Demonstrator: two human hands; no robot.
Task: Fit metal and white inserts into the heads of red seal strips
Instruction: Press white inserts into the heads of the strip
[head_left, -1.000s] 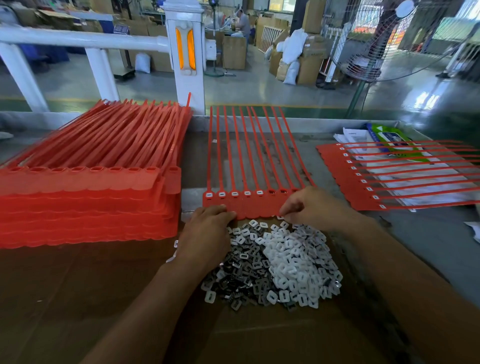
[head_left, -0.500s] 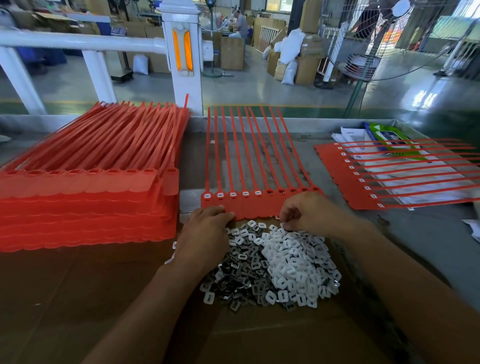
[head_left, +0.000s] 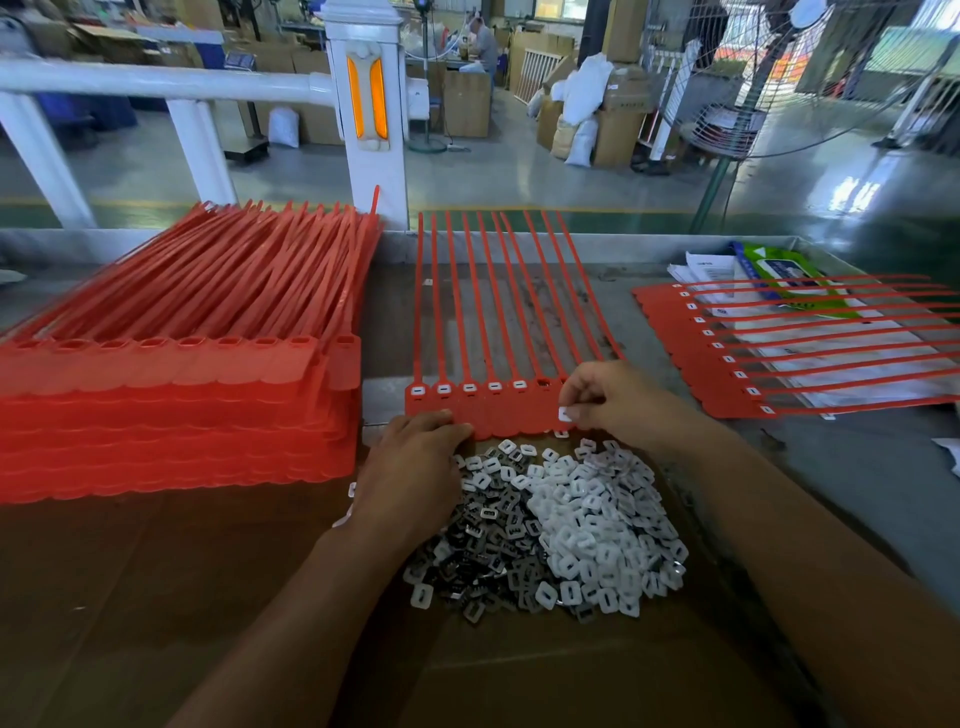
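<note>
Insert pinched at the strip heads

Left hand (head_left: 415, 467) presses relaxed fingers (head_left: 448, 423) flat on the red seal strips (head_left: 498, 415). To the right, the right hand (head_left: 615, 402) pinches a white insert (head_left: 564, 414) at its fingertips. The insert pile (head_left: 571, 525) lies just beneath.

Seal strips and inserts lay spread across the counter (head_left: 857, 467).
A tall stack of strips (head_left: 176, 405) filled the left of the frame. A flat sheet of strips (head_left: 488, 410) lay at centre, with the pile of inserts (head_left: 561, 525) just below it. The left hand (head_left: 415, 467) rested on its lower edge. The right hand (head_left: 608, 400) held a single insert (head_left: 565, 414) at its right end. At right, another sheet (head_left: 691, 353) lay over papers (head_left: 706, 270).
</note>
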